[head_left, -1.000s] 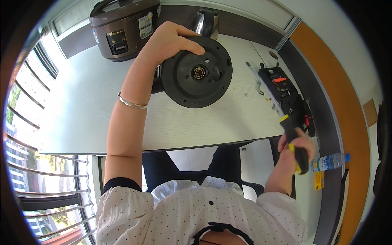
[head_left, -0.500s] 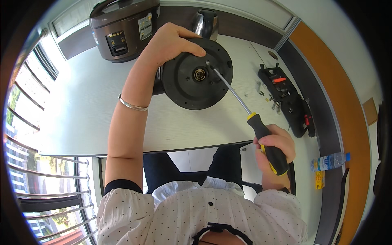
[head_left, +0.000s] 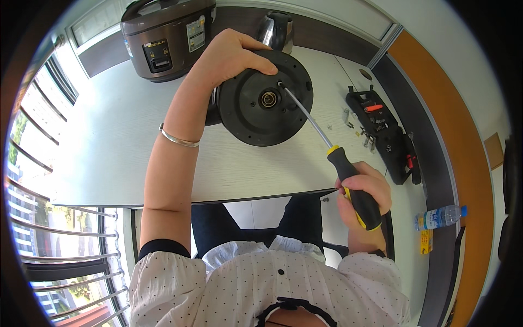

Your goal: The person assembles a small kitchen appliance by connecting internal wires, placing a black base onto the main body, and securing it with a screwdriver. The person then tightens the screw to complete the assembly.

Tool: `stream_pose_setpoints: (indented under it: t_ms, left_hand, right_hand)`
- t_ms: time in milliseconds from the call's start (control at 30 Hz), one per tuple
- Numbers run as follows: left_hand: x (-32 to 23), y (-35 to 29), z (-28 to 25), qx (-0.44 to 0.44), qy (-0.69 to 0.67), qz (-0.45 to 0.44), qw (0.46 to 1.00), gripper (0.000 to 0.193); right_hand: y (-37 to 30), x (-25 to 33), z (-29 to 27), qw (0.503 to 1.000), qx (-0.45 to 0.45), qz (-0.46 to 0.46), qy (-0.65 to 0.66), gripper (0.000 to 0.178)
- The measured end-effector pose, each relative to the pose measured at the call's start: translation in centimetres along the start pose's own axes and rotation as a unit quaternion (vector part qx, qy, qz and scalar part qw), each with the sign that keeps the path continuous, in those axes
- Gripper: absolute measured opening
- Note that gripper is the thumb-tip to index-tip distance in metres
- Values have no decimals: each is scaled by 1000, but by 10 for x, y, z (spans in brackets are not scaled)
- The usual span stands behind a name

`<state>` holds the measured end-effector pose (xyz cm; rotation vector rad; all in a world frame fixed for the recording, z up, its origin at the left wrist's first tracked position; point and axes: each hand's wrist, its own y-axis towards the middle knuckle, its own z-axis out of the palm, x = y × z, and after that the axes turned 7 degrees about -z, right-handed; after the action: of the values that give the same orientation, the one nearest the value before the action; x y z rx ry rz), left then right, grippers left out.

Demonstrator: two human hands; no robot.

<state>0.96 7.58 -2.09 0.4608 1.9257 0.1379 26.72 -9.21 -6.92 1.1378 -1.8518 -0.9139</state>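
My left hand (head_left: 238,53) grips the upper left rim of a round black plastic base (head_left: 256,122), its thumb lying on the face toward me. At the middle of that base is a brass-coloured ring-shaped connector. The part behind it is mostly hidden; a dark piece shows at the left under my wrist. My right hand (head_left: 366,191) is wrapped round the black and yellow handle of a screwdriver (head_left: 342,162). Its long metal shaft slants up and left, and the tip sits at a small hole above right of the connector.
A brown rice cooker (head_left: 169,46) stands at the back left, a steel kettle (head_left: 277,31) behind the base. On the right, a black tool case (head_left: 384,131) lies open with small metal pieces (head_left: 369,143) beside it. A water bottle (head_left: 440,217) lies near a yellow box (head_left: 426,241).
The screwdriver and my right hand have shifted slightly up and left, and the tip now meets the small hole. My left hand keeps its grip on the base.
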Motion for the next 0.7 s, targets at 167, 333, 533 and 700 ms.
stream_pose_setpoints:
  t_ms: [167, 333, 533, 700]
  left_hand:
    - [0, 0, 0, 5, -7, -5, 1000, 44]
    - [3, 1, 0, 8, -17, -8, 1000, 44]
    - [2, 1, 0, 13, -23, -11, 1000, 44]
    - [1, 1, 0, 5, -9, -6, 1000, 44]
  right_hand:
    - [0, 0, 0, 1000, -2, 1, -1, 32]
    - [0, -2, 2, 1000, -7, -2, 7, 32]
    - [1, -2, 1, 1000, 2, -4, 3, 34]
    - [4, -1, 0, 1000, 12, -13, -2, 34]
